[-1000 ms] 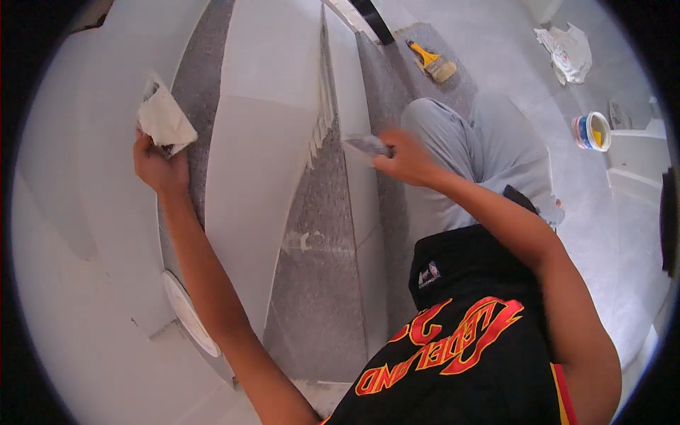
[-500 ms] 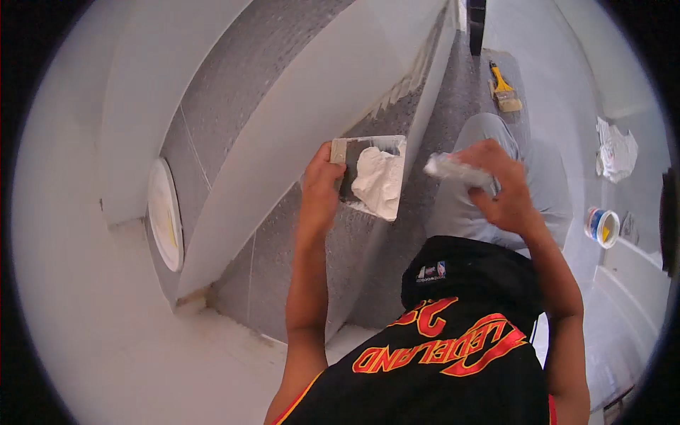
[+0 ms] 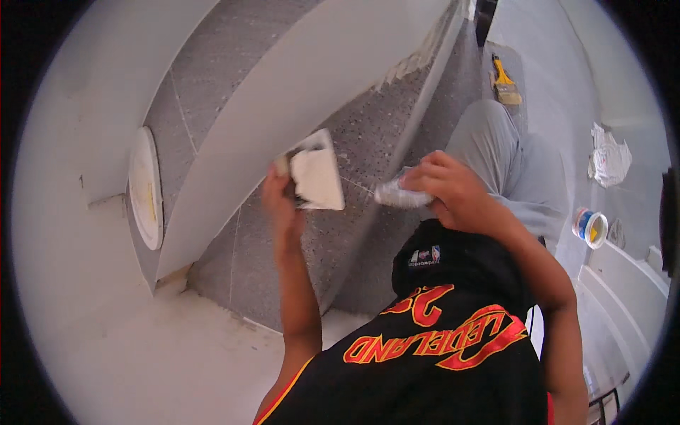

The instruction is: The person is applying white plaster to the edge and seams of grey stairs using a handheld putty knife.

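The person's left hand (image 3: 280,202) is closed around the pale handle of a flat, four-sided board with a white edge (image 3: 327,144), holding it up in front of the body, tilted, above the speckled grey stone surface (image 3: 368,138). A thick heap of smooth white paste (image 3: 315,178) covers most of the board's face, with a dark bare patch near the handle.

The right hand (image 3: 453,190), fingers curled downward, grips a small flat silvery-white tool (image 3: 402,195). It is blurred, so I cannot make out its exact shape; its end points toward the board but stands apart from it, and both hands are off the stone.

Behind the board, a smooth white panel with a curved look (image 3: 283,92) runs alongside the stone, its far lower edge roughly streaked with white. Off to the left, a white round disc (image 3: 145,177) with a yellowish smear stands near the panel's end.

On the person's right, beyond a bent knee in light grey trousers (image 3: 485,134), a flat brush with a yellow handle and pale bristles (image 3: 505,81) lies on the floor. Farther right are a crumpled white sheet-like bundle (image 3: 610,159) and, nearer, a small white tub with a blue band (image 3: 581,223), something yellow inside it.
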A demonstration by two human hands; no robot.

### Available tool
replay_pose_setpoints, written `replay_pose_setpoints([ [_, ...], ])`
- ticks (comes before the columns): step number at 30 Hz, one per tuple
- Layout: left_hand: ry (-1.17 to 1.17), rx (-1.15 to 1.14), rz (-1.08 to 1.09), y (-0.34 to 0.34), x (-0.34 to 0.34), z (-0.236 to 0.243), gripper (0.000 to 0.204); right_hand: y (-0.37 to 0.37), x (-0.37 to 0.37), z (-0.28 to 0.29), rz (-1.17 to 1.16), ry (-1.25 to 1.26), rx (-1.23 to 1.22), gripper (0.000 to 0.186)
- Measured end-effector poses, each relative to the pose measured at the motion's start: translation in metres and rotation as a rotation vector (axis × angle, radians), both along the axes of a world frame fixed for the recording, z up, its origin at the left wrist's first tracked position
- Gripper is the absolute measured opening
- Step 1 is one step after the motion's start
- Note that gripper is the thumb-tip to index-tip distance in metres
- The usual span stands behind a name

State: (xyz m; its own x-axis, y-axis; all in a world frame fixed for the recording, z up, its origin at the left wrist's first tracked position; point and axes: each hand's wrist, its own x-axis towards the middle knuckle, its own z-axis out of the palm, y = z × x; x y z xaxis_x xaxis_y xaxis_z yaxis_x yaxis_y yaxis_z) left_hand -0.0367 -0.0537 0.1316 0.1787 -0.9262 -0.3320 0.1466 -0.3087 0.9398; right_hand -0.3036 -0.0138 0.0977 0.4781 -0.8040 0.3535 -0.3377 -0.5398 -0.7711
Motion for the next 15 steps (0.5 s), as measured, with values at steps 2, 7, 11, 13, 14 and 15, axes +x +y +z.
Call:
replay_pose_setpoints([
  [2, 0.123, -0.145, 0.021, 0.008, 0.025, -0.008, 0.039, 0.018, 0.015, -0.034, -0.174, -0.141, 0.151, 0.027],
  [7, -0.034, -0.216, 0.083, 0.022, 0.052, -0.045, 0.04, 0.049, 0.049, -0.068, -0.415, -0.468, 0.827, 0.021],
  [11, -0.137, -0.318, 0.141, 0.033, 0.079, -0.069, 0.039, 0.06, 0.08, -0.065, -0.542, -0.624, 1.004, 0.024],
  [13, -0.13, -0.338, 0.145, 0.034, 0.086, -0.077, 0.039, 0.059, 0.087, -0.061, -0.567, -0.658, 1.037, 0.024],
  [14, -0.126, -0.368, 0.158, 0.034, 0.088, -0.079, 0.04, 0.057, 0.09, -0.059, -0.571, -0.647, 1.051, 0.025],
  [15, -0.126, -0.365, 0.157, 0.034, 0.09, -0.08, 0.04, 0.056, 0.093, -0.058, -0.574, -0.636, 1.065, 0.026],
])
